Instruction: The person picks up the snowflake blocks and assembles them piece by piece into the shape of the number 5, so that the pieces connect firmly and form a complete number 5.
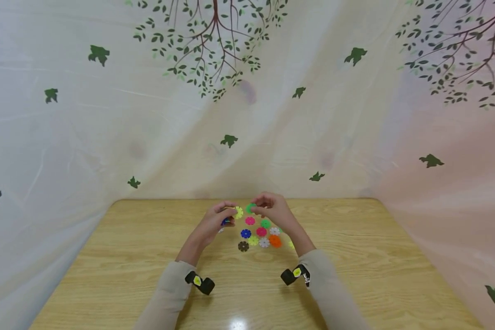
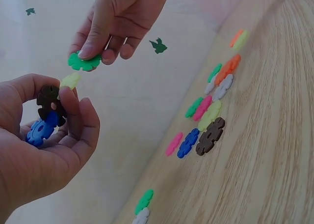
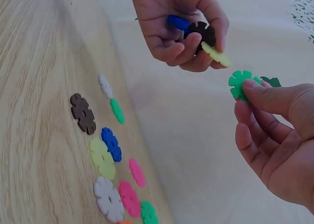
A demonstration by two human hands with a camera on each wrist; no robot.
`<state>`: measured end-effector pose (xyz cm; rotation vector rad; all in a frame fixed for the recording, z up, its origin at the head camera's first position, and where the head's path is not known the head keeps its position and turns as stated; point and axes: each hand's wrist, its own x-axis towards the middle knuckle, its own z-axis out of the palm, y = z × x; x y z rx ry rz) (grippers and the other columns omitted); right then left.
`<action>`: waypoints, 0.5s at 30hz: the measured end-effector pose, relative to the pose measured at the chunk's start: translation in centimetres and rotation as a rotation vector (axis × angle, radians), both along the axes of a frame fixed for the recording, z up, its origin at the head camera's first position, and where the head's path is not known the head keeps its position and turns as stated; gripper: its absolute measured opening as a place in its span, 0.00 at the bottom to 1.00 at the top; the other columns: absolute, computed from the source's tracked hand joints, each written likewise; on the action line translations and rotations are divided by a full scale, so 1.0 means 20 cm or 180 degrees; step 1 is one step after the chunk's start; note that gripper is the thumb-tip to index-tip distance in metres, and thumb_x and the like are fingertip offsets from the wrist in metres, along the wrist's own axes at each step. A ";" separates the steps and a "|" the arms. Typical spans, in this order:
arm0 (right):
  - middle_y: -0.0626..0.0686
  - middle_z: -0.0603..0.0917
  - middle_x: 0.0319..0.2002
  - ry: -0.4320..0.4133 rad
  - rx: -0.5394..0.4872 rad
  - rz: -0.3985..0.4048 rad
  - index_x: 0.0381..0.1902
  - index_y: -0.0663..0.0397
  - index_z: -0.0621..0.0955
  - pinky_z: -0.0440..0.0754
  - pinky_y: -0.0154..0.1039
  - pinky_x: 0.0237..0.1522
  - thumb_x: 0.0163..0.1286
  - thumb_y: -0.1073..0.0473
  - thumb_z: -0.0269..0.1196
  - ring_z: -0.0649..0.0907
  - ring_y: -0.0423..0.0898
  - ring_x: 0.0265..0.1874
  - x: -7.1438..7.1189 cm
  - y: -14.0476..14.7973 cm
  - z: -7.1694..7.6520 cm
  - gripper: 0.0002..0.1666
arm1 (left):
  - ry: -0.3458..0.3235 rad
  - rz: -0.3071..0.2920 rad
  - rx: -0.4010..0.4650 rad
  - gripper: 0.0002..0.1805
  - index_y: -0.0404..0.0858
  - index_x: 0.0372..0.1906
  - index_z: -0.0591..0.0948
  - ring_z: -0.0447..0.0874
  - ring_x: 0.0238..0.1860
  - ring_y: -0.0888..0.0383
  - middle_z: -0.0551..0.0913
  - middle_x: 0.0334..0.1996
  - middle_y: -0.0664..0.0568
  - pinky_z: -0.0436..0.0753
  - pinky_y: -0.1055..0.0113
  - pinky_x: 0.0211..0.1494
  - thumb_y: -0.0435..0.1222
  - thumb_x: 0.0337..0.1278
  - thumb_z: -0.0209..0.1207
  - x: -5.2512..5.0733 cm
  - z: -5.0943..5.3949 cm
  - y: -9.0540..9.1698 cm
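Above a wood-grain tabletop (image 1: pixel 128 261), before a pale cloth (image 1: pixel 169 137) printed with branches and green birds, a person in light sleeves (image 1: pixel 169 288) brings two handfuls of notched plastic discs close together. From where I stand, the left hand (image 1: pixel 215 222) curls its fingers around a small linked group: a blue disc (image 2: pixel 39 133), a brown disc (image 2: pixel 48 97) and, outermost, a yellow disc (image 1: pixel 239 212). Facing it, the right hand (image 1: pixel 277 211) pinches a green disc (image 3: pixel 240 84) between thumb and fingers, its rim just beside the yellow one but apart from it.

Beneath, a loose cluster lies toward the far edge, about midway between the far corners: a pink piece (image 1: pixel 250 221) at the back, a blue piece (image 1: pixel 245 233) and a brown piece (image 1: pixel 243 246) on the left-edge side, a pale yellow piece (image 1: pixel 253 240) and a white piece (image 1: pixel 264 242) between, and an orange piece (image 1: pixel 275 241) on the right-edge side. A black strapped device (image 1: pixel 200 282) sits at the left cuff; another black device (image 1: pixel 294 274) sits at the right.
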<state>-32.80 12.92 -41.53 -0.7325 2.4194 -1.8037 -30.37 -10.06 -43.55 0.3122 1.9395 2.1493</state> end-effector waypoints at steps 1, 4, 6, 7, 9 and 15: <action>0.61 0.88 0.37 0.0026 0.0008 -0.0028 0.45 0.61 0.85 0.85 0.40 0.35 0.69 0.61 0.69 0.84 0.44 0.31 0.00 -0.01 0.00 0.10 | -0.0007 -0.0002 0.0005 0.15 0.32 0.58 0.77 0.79 0.36 0.62 0.80 0.35 0.60 0.85 0.66 0.49 0.36 0.75 0.55 0.00 0.00 0.00; 0.63 0.88 0.37 0.0068 0.0003 -0.0070 0.43 0.62 0.85 0.85 0.43 0.36 0.69 0.62 0.69 0.84 0.48 0.33 0.03 -0.03 0.03 0.09 | -0.0028 0.0000 0.0024 0.15 0.31 0.57 0.77 0.79 0.37 0.61 0.80 0.35 0.59 0.85 0.67 0.47 0.36 0.75 0.55 0.00 -0.01 0.00; 0.67 0.87 0.39 0.0076 -0.0019 -0.0070 0.43 0.66 0.85 0.86 0.46 0.37 0.70 0.65 0.67 0.83 0.49 0.33 0.03 -0.04 0.03 0.08 | -0.0050 0.0015 0.0025 0.14 0.31 0.57 0.77 0.79 0.37 0.60 0.80 0.35 0.59 0.85 0.68 0.47 0.36 0.75 0.55 0.00 -0.01 0.01; 0.68 0.87 0.39 0.0083 -0.0036 -0.0066 0.43 0.67 0.85 0.85 0.45 0.37 0.70 0.66 0.67 0.83 0.48 0.33 0.03 -0.05 0.03 0.08 | -0.0062 0.0025 0.0030 0.14 0.32 0.56 0.77 0.79 0.37 0.60 0.80 0.34 0.59 0.85 0.67 0.47 0.36 0.75 0.55 0.00 -0.01 0.01; 0.69 0.86 0.40 0.0074 -0.0080 -0.0061 0.44 0.69 0.84 0.85 0.45 0.38 0.71 0.68 0.65 0.83 0.46 0.33 0.03 -0.05 0.04 0.08 | -0.0086 0.0052 0.0030 0.13 0.33 0.55 0.78 0.80 0.37 0.60 0.80 0.34 0.58 0.84 0.66 0.48 0.35 0.75 0.55 0.00 -0.01 0.02; 0.65 0.86 0.38 0.0083 -0.0234 -0.0114 0.44 0.67 0.85 0.85 0.44 0.37 0.71 0.67 0.66 0.84 0.40 0.32 -0.01 -0.05 -0.02 0.08 | -0.0160 0.0121 0.0036 0.13 0.33 0.55 0.78 0.80 0.36 0.61 0.80 0.35 0.57 0.85 0.65 0.49 0.36 0.74 0.55 -0.01 0.01 0.04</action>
